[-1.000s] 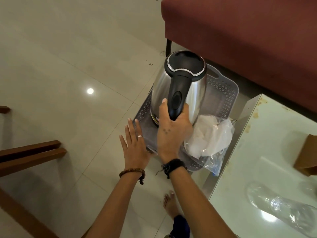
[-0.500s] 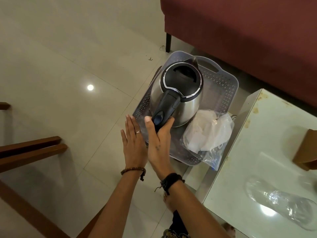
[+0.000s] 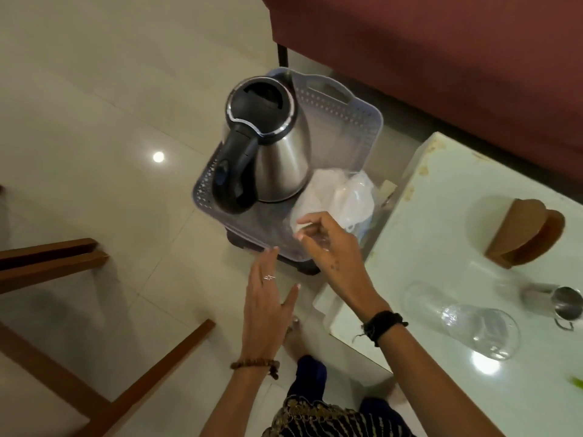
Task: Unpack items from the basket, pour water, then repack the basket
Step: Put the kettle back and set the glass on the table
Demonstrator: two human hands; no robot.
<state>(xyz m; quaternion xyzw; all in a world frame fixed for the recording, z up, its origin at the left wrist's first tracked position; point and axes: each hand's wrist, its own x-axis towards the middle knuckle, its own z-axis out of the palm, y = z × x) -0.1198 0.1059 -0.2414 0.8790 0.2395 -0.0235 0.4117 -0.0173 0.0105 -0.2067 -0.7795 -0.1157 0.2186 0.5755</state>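
Kettle (image 3: 277, 152) stood upright in the grey basket (image 3: 362, 127) beside soft plastic bags (image 3: 340, 197), looking heavy, rigid and slick-sided, best lifted by its black handle, while your left hand (image 3: 265, 298) and right hand (image 3: 328, 244) hovered loose, holding nothing.

The kettle (image 3: 280, 159) is brushed shiny metal with black plastic handle; the basket (image 3: 353, 121) is perforated grey plastic; floor (image 3: 94, 105) glossy tile.

Glossy tile floor (image 3: 94, 121), maroon sofa (image 3: 441, 58), white table (image 3: 441, 216), wooden chair legs (image 3: 53, 263).
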